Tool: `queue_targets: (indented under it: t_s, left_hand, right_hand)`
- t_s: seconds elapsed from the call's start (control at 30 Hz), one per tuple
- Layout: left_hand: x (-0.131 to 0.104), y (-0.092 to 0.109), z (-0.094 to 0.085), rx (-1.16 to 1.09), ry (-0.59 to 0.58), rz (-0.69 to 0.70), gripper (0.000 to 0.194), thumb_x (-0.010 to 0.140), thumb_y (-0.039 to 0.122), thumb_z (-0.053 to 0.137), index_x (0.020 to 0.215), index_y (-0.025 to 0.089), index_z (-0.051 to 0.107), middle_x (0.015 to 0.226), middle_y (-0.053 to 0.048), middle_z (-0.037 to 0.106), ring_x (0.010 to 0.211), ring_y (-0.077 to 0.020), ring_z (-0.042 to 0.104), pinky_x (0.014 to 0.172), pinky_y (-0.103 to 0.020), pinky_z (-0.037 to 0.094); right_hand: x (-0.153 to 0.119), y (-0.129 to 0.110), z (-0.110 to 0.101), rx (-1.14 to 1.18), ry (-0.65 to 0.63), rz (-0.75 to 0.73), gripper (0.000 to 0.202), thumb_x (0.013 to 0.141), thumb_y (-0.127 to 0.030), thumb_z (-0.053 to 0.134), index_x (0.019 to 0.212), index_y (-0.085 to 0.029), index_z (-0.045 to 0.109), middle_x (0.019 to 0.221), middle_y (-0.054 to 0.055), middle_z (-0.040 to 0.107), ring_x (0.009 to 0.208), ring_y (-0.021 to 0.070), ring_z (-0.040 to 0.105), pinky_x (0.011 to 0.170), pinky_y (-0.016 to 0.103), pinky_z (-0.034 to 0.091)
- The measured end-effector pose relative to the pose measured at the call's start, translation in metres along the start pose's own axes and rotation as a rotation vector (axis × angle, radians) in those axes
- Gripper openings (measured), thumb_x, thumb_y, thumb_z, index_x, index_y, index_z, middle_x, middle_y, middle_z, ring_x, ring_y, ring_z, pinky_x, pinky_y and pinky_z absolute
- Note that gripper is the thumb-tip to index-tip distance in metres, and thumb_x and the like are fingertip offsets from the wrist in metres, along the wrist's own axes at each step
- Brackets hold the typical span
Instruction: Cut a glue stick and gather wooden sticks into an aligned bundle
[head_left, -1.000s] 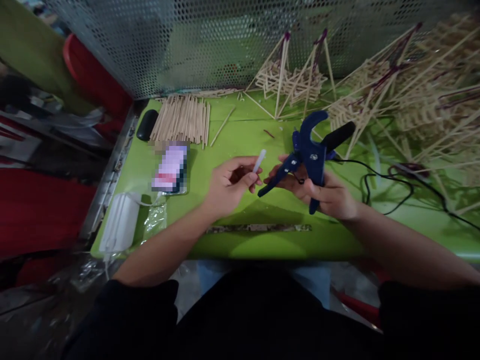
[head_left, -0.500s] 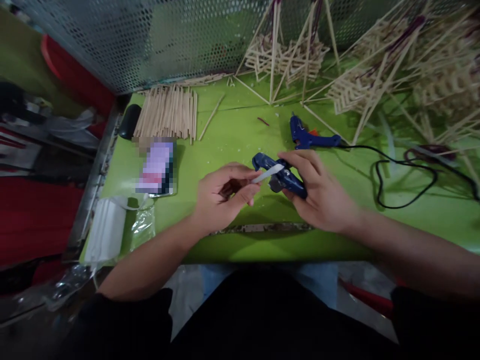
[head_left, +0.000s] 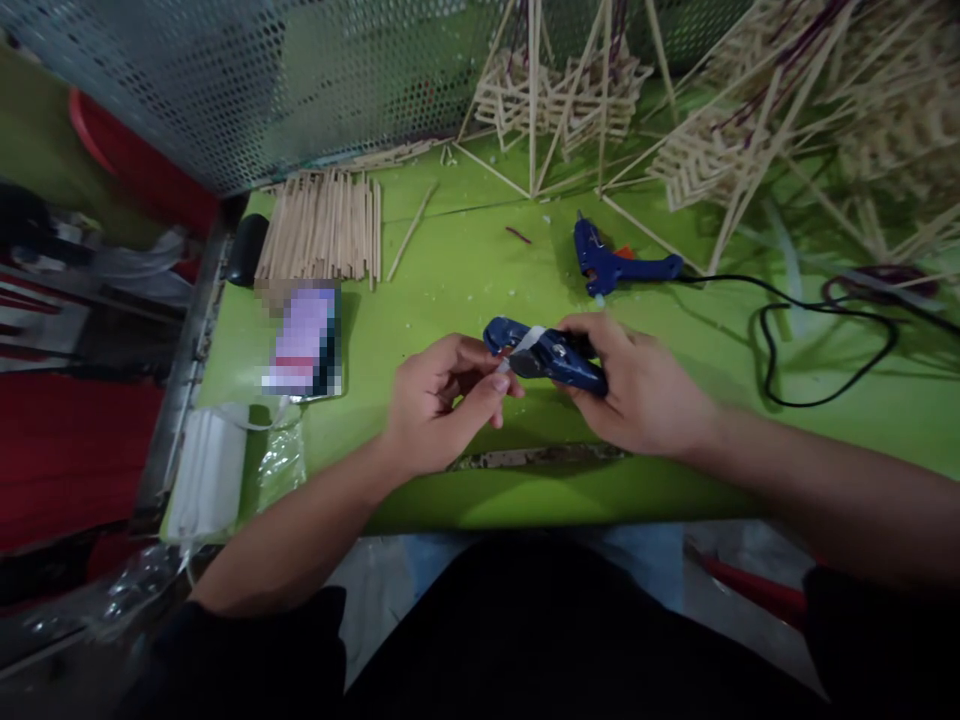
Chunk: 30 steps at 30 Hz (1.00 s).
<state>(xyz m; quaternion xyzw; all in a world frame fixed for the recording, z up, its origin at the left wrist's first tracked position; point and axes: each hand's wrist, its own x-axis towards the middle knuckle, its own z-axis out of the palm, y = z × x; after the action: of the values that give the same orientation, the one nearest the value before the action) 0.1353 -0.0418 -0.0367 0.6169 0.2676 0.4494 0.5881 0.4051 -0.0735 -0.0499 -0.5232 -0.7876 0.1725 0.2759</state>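
My left hand (head_left: 446,405) pinches the lower end of a whitish, translucent glue stick (head_left: 529,341) between thumb and fingers. The stick slants up across a dark blue hand tool (head_left: 574,366), whose exact kind I cannot make out. A dark round part shows on the tool's near side. My right hand (head_left: 649,385) is wrapped around the tool's right end, its fingers partly hidden. Whether the stick lies on the tool or between its parts, I cannot tell. Just beyond the right hand, a blue glue gun (head_left: 626,265) lies on its side.
On the green table (head_left: 465,260) lie a row of wooden sticks (head_left: 322,225), one loose stick (head_left: 412,232) and a phone (head_left: 302,340). A white box-shaped item (head_left: 208,470) sits front left. Stick-built frames (head_left: 562,100) stand at the back right. A black cord (head_left: 825,400) loops at right.
The glue stick has shifted left and down across the blue tool, with its far end now over the tool's body. The tool has moved slightly left, toward my left hand.
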Motion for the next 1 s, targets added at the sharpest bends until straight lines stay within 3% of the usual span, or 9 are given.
queue_targets:
  t_s: [0.1,0.17,0.3,0.43,0.57,0.73,0.87,1.0]
  left_hand:
    - [0.001,0.001,0.002,-0.008,0.028,-0.071,0.028,0.11,0.04,0.091,0.101,0.023,0.07,0.089,-0.004,0.085,0.058,-0.0123,0.071,0.052,-0.023,0.059]
    - [0.001,0.001,0.003,-0.046,0.024,-0.13,0.03,0.108,0.04,0.093,0.113,0.024,0.069,0.091,-0.003,0.085,0.059,-0.0125,0.072,0.052,-0.023,0.058]
    - [0.001,0.001,0.003,-0.109,-0.004,-0.207,0.053,0.101,0.035,0.1,0.137,0.028,0.062,0.086,0.003,0.082,0.066,-0.0151,0.078,0.054,-0.021,0.059]
    - [0.005,0.003,0.0,-0.139,-0.032,-0.274,0.053,0.1,0.038,0.102,0.133,0.025,0.063,0.082,0.002,0.083,0.054,-0.0126,0.072,0.045,-0.019,0.048]
    - [0.008,0.006,-0.004,-0.184,-0.046,-0.334,0.045,0.103,0.045,0.099,0.125,0.021,0.068,0.082,-0.002,0.086,0.045,-0.0103,0.064,0.042,-0.02,0.044]
    - [0.007,0.008,-0.004,-0.198,-0.056,-0.242,0.032,0.107,0.044,0.095,0.11,0.02,0.073,0.086,-0.005,0.087,0.051,-0.0121,0.07,0.044,-0.02,0.048]
    - [0.01,0.003,-0.008,-0.167,0.084,-0.182,0.033,0.104,0.046,0.097,0.109,0.02,0.076,0.081,-0.004,0.084,0.049,-0.0109,0.067,0.042,-0.019,0.043]
    - [0.016,-0.004,-0.013,-0.145,0.165,-0.169,0.035,0.099,0.047,0.1,0.106,0.02,0.078,0.085,-0.004,0.085,0.05,-0.0098,0.066,0.04,-0.018,0.036]
  right_hand:
    - [0.001,0.0,0.0,-0.042,0.004,0.058,0.044,0.107,-0.056,0.07,0.137,-0.024,0.071,0.102,0.011,0.085,0.081,0.0297,0.076,0.072,0.043,0.054]
    - [0.001,-0.001,-0.001,-0.073,0.02,0.095,0.048,0.107,-0.07,0.073,0.127,-0.026,0.075,0.092,0.009,0.083,0.073,0.0282,0.073,0.068,0.042,0.048]
    - [0.002,-0.003,-0.001,-0.162,0.027,0.155,0.067,0.1,-0.094,0.072,0.1,-0.027,0.077,0.073,0.008,0.076,0.063,0.0266,0.067,0.062,0.039,0.036]
    - [0.005,-0.002,-0.002,-0.167,0.02,0.216,0.082,0.097,-0.106,0.062,0.085,-0.026,0.074,0.064,0.007,0.066,0.057,0.0238,0.06,0.061,0.037,0.029]
    - [0.013,0.001,-0.01,-0.015,0.011,0.257,0.087,0.1,-0.108,0.053,0.082,-0.025,0.071,0.059,0.004,0.06,0.053,0.0213,0.055,0.056,0.037,0.029]
    - [0.019,-0.003,-0.021,0.099,-0.047,0.21,0.083,0.102,-0.105,0.057,0.086,-0.024,0.071,0.062,0.003,0.064,0.054,0.0194,0.055,0.054,0.036,0.033]
    - [0.015,-0.008,-0.028,0.229,-0.073,0.252,0.061,0.106,-0.085,0.073,0.102,-0.024,0.08,0.079,0.002,0.074,0.066,0.0197,0.063,0.059,0.036,0.045]
    - [0.012,-0.003,-0.033,0.322,0.007,0.236,0.041,0.11,-0.066,0.077,0.114,-0.026,0.086,0.096,0.004,0.081,0.086,0.0255,0.076,0.075,0.04,0.062]
